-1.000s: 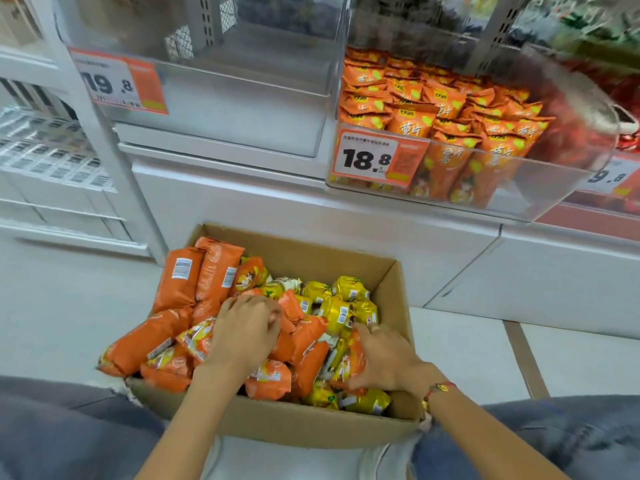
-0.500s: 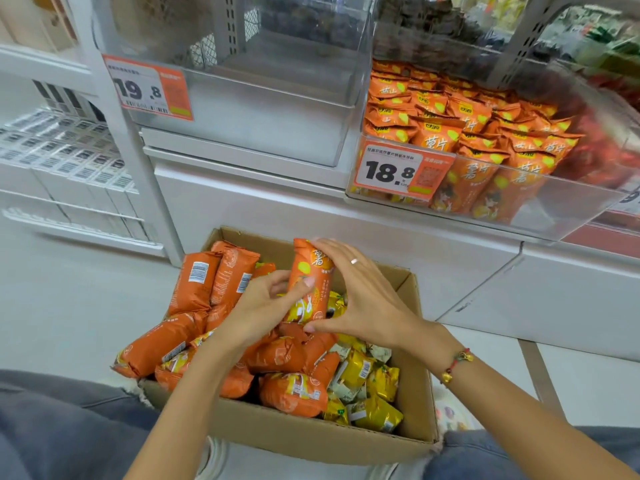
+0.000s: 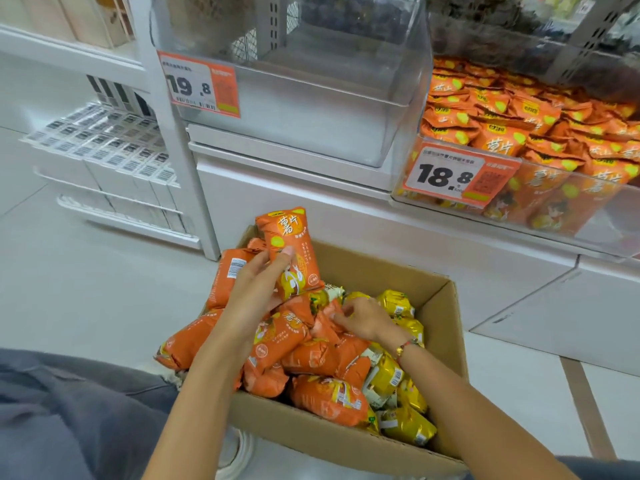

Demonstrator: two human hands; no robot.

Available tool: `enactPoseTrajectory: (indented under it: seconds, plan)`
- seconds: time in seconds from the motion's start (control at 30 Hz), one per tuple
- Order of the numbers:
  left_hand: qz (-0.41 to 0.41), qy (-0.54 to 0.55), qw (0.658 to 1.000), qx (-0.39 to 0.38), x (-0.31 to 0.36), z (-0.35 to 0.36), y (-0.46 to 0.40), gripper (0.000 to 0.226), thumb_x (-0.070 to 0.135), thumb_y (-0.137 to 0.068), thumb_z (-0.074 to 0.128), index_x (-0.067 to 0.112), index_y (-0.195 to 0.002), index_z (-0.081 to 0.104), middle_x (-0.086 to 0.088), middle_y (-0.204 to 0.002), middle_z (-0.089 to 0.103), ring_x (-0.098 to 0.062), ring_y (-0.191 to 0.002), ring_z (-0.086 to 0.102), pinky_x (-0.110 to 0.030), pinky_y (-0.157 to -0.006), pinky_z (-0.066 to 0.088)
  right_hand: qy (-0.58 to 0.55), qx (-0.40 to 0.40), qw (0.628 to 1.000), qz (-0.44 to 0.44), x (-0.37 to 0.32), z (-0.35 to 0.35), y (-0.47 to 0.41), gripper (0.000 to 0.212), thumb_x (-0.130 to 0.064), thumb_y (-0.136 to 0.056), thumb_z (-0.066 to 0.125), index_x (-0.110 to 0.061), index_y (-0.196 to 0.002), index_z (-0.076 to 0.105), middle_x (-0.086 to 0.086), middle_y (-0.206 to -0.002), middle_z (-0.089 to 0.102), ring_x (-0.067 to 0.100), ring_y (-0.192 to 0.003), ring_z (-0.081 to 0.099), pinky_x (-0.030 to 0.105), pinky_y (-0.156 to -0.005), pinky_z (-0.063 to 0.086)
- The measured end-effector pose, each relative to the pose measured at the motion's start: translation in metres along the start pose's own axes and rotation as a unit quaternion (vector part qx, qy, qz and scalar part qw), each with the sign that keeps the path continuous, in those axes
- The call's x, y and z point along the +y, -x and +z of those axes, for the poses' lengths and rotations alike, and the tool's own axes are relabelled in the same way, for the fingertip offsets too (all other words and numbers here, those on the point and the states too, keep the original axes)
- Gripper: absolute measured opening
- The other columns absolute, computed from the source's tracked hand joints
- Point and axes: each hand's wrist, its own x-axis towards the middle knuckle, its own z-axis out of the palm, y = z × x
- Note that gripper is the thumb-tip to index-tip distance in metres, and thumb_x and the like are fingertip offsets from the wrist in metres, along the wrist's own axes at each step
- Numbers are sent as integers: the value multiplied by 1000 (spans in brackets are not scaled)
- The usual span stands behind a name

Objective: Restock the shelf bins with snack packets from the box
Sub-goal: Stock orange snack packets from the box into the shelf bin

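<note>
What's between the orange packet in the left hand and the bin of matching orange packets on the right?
Nothing visible. The left hand holds the orange packet up above the box, and the 18.8 bin is open on top.

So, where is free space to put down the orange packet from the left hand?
The clear bin behind the 19.8 tag shows a bare floor. The bin behind the 18.8 tag is heaped with orange packets, and the box is full too.

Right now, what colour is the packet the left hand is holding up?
Orange, with a yellow-green spot and white drawing; the packet shows best in the head view.
</note>
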Motion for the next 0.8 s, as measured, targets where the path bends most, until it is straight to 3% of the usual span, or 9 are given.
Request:
enactPoseTrajectory:
  seconds: [0.13, 0.27, 0.33, 0.43, 0.53, 0.6, 0.67, 0.73, 0.8]
  plan:
    - [-21, 32, 999, 1, 0, 5, -1, 27, 35, -93, 57, 26, -118, 56, 2, -109, 68, -15, -97, 67, -28, -73, 53, -79, 17, 997, 1, 6, 5, 2, 30, -39, -85, 69, -19, -63, 66, -1, -76, 63, 14, -77, 61, 31, -66, 43]
    - [-25, 12, 1000, 3, 0, 8, -3, 45, 40, -91, 59, 22, -132, 53, -3, -120, 66, -21, -109, 63, -45, -100, 48, -127, 84, 988, 0, 9, -2, 15, 24, -33, -81, 75, -26, -60, 65, -15, -59, 59, 1, -54, 52, 24, -57, 42]
    - [-28, 1, 1000, 0, -2, 9, -2, 47, 42, -90, 59, 23, -133, 52, -3, -121, 66, -21, -110, 63, -47, -104, 45, -164, 116, 980, -1, 10, -16, 23, 22, -29, -80, 75, -28, -61, 66, -12, -58, 64, 4, -53, 58, 26, -61, 50]
    - [-34, -12, 999, -7, -5, 15, -3, 37, 40, -92, 57, 22, -124, 55, -4, -118, 66, -21, -108, 63, -41, -99, 47, -216, 161, 963, -17, 12, -51, 34, 15, -27, -83, 73, -21, -70, 70, -5, -74, 71, 12, -74, 67, 29, -75, 53]
    - [-58, 3, 998, -6, -10, 28, -4, 29, 34, -95, 56, 14, -115, 56, -7, -106, 67, -22, -100, 63, -34, -84, 47, -333, 178, 925, -35, 8, -88, 57, 15, -21, -88, 68, -14, -75, 64, -1, -82, 70, 17, -84, 68, 25, -76, 55]
    - [-86, 20, 996, -6, -12, 39, -4, 27, 32, -94, 58, 10, -108, 60, -7, -95, 69, -21, -91, 64, -37, -80, 50, -397, 157, 902, -61, 4, -106, 77, 17, -19, -91, 64, -13, -77, 56, 7, -90, 70, 23, -92, 68, 33, -79, 57]
    - [-103, 34, 994, -22, -13, 51, -2, 32, 35, -91, 61, 10, -111, 62, -8, -100, 71, -22, -93, 66, -39, -80, 54, -406, 127, 900, -99, 3, -119, 98, 19, -22, -92, 61, -14, -79, 50, 12, -94, 67, 25, -98, 66, 39, -85, 54]
    - [-111, 60, 990, -61, -12, 62, 3, 37, 36, -90, 62, 13, -119, 59, -8, -116, 68, -24, -102, 67, -40, -83, 56, -381, 104, 909, -136, 4, -129, 119, 18, -26, -92, 60, -15, -82, 49, 10, -106, 66, 17, -108, 63, 34, -91, 52]
    - [-108, 94, 982, -120, -8, 74, 12, 35, 34, -92, 58, 15, -122, 59, -8, -118, 68, -24, -103, 68, -43, -92, 53, -380, 75, 908, -158, 8, -133, 136, 16, -23, -92, 60, -12, -87, 48, -5, -125, 59, 0, -120, 54, 23, -92, 50]
